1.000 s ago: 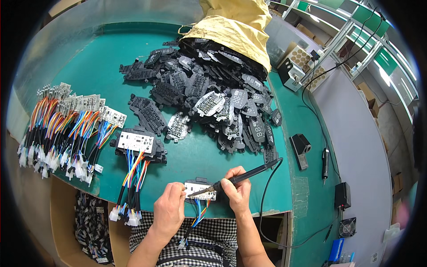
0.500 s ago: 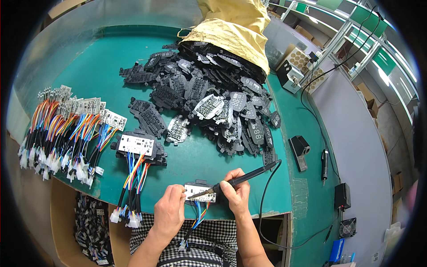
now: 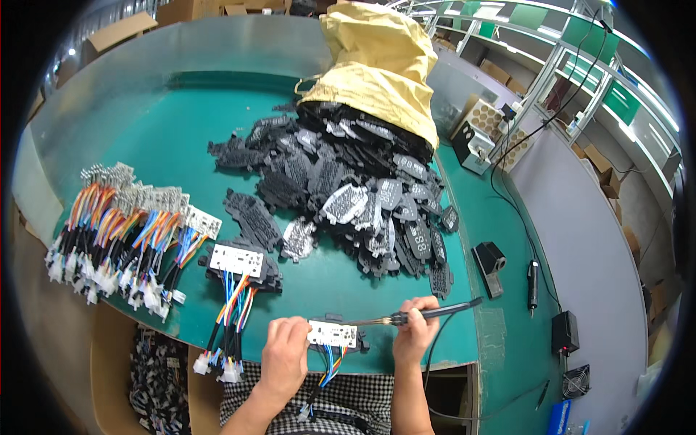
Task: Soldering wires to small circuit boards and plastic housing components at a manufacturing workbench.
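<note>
A white circuit board (image 3: 332, 334) lies on a dark plastic housing (image 3: 362, 341) near the table's front edge. Coloured wires (image 3: 332, 362) run from its lower side to white plugs over the edge. My left hand (image 3: 284, 355) is closed, with thumb and fingertips at the board's left edge; whether a thin piece also sits between them is hidden. In my right hand (image 3: 415, 331), closed around its handle, is a soldering iron (image 3: 435, 312). Its tip points left, over the board's upper right edge; I cannot tell if it touches.
Left of the hands sits a stack of housings with wired boards (image 3: 237, 261). More wired boards (image 3: 145, 210) lie in a row at far left. Dark housings (image 3: 312, 174) spill from a yellow sack (image 3: 377, 72). An iron stand (image 3: 489, 268) and an electric screwdriver (image 3: 533, 286) are at right.
The soldering iron has moved up and right, its tip leaving the left part of the board, and its handle lies flatter. My left hand stays at the board's left edge. The view has shifted slightly.
</note>
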Tool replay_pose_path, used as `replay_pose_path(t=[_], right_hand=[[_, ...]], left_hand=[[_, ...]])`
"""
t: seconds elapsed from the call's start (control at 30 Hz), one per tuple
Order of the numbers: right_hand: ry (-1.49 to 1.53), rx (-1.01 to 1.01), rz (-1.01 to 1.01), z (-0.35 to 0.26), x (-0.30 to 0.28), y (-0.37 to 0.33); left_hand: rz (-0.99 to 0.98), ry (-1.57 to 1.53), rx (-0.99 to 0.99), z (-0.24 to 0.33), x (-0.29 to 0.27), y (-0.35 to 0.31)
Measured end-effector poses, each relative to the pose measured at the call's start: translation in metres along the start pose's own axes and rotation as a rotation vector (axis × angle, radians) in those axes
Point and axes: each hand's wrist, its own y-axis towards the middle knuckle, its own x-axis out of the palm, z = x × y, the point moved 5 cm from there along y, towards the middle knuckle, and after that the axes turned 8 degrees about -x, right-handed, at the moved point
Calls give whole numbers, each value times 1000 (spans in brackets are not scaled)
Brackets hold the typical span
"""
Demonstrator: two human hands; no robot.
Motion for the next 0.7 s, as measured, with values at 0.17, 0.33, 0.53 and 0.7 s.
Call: replay_pose_path(t=[0.17, 0.33, 0.53, 0.7], right_hand=[[19, -61, 182, -22, -25, 10], [23, -62, 283, -24, -53, 15], [64, -42, 326, -19, -55, 14], [119, -22, 323, -15, -60, 15]], left_hand=[[-25, 126, -69, -2, -6, -4], [171, 182, 38, 21, -87, 40], [184, 177, -58, -46, -129, 93], [170, 520, -73, -40, -121, 92]])
